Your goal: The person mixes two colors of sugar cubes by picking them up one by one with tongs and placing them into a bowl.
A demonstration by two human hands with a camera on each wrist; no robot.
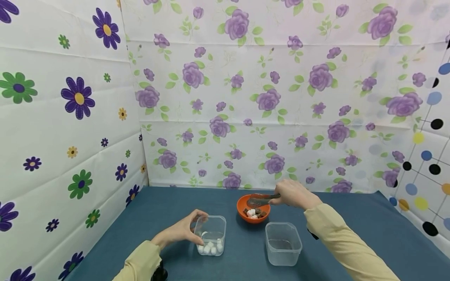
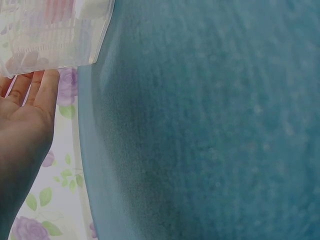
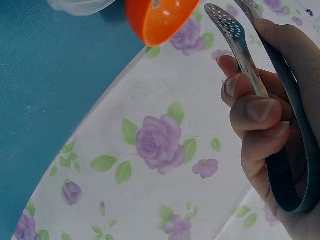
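My left hand (image 1: 183,229) grips a clear plastic container (image 1: 220,224) at its left side, thumb at the near side and fingers toward the back. Several white rounded pieces (image 1: 210,249) lie at the bottom of it. My right hand (image 1: 294,192) holds dark tongs (image 3: 290,75) with perforated tips, which stand apart with nothing visible between them. Those tips are over an orange bowl (image 1: 254,221) at the back of the table. Inside the bowl are brown chunks (image 1: 259,212) and a few white pieces (image 1: 251,213).
A second clear container (image 1: 283,258), with nothing seen inside, stands front right of the bowl. Blue cloth (image 1: 242,257) covers the table. Flower-patterned sheets (image 1: 225,97) hang behind and at the left; a dotted sheet (image 1: 425,171) hangs at the right.
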